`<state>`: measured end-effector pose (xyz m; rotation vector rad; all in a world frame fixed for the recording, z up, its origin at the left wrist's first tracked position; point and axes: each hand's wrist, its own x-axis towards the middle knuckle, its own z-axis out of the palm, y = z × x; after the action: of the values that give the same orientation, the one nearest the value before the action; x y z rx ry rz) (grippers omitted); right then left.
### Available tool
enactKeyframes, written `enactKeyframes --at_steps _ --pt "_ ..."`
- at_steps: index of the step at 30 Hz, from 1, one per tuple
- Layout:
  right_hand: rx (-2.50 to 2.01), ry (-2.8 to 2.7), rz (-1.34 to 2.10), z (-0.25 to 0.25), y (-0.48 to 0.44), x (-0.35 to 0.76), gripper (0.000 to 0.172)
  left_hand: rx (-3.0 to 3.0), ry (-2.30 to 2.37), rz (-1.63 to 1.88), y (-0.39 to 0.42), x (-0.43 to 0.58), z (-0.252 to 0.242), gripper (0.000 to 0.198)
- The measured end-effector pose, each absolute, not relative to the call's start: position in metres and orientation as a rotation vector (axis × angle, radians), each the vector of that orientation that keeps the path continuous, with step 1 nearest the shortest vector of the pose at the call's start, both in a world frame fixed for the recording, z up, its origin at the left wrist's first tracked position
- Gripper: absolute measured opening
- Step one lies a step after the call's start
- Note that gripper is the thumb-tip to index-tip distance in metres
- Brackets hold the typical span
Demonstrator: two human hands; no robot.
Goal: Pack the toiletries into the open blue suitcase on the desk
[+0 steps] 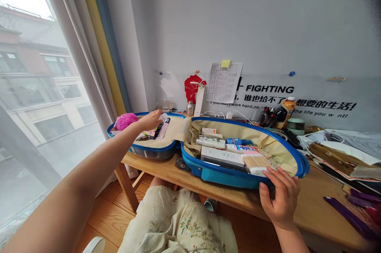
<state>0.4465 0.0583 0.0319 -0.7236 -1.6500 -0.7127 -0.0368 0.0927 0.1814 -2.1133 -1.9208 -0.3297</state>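
A blue suitcase [253, 183] lies unfolded on the desk. My left hand [153, 119] is over its left half, fingers bent together near a small pale translucent thing [163, 116]; what the fingers hold is mostly hidden. A pink bath puff [126, 121] and a flat pink-and-black package [163, 129] lie in that half. My right hand [281, 197] has its fingers stretched over the front rim of the right half, beside a pack of cotton swabs [256, 161]. Near the swabs lie a grey-white box [222, 156], a toothpaste tube [241, 148], a blue bottle [238, 141] and a pale bottle [210, 142].
Behind the suitcase stand a white folded lamp [199, 100] and a small metallic bottle [189, 108]. An orange drink bottle [286, 111], a green-lidded jar [295, 126], a brown pouch [329, 154] and cables crowd the desk's right side. A curtained window is at left.
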Motion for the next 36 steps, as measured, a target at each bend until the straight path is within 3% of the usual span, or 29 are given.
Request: enactKeyframes --at_steps 6,12,27,36 --pt "-0.736 -1.638 -0.702 0.032 0.057 0.445 0.019 -2.512 -1.675 -0.219 0.114 0.08 0.202 0.049" --pt "-0.723 -1.641 -0.701 0.035 0.055 0.444 0.021 -2.763 -1.583 0.096 0.136 0.155 0.169 0.049" --pt "-0.72 -1.644 -0.705 0.033 0.057 0.445 0.022 -2.829 -1.645 0.222 0.15 0.155 0.143 0.05" --pt "-0.717 -1.654 -0.712 0.031 0.059 0.448 0.02 -2.731 -1.603 -0.003 0.142 0.153 0.155 0.047"
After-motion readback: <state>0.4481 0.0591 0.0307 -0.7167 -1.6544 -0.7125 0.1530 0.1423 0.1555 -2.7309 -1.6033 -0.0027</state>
